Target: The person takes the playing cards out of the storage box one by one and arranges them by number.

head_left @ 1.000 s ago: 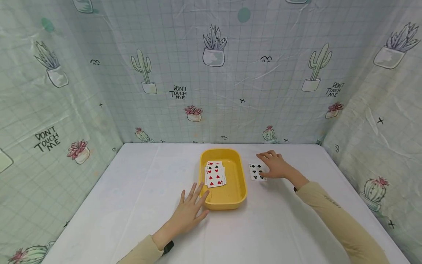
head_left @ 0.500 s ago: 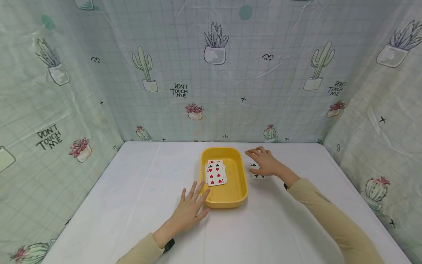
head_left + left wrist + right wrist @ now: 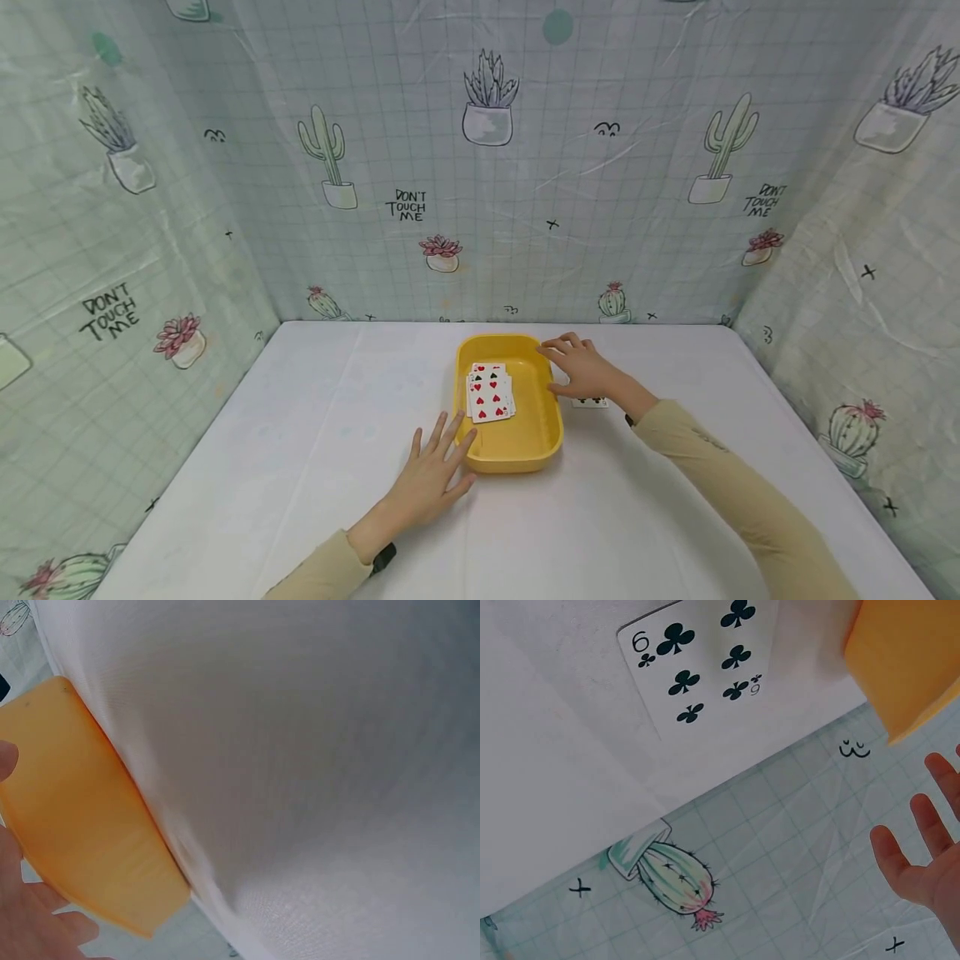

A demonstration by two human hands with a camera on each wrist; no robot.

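Observation:
A yellow plastic tray (image 3: 536,433) stands mid-table, with a small stack of face-up playing cards (image 3: 491,400) in its left part. On top of the stack is a hearts card. My left hand (image 3: 429,485) lies at the tray's near left corner, fingers straight and spread over the rim. Above the tray's right rim is my right hand (image 3: 588,372), its fingers loosely bent and apart. Under that hand, a six of clubs (image 3: 697,671) lies face up on the table, partly covered in the head view. The right wrist view shows nothing between the fingers (image 3: 930,825).
The white tabletop (image 3: 337,400) surrounds the tray. Cloth walls (image 3: 555,150) printed with cacti enclose the table's back and both sides.
My right hand has moved left from over the six of clubs to the tray's right rim, leaving the card on the table. The left hand has stayed in place.

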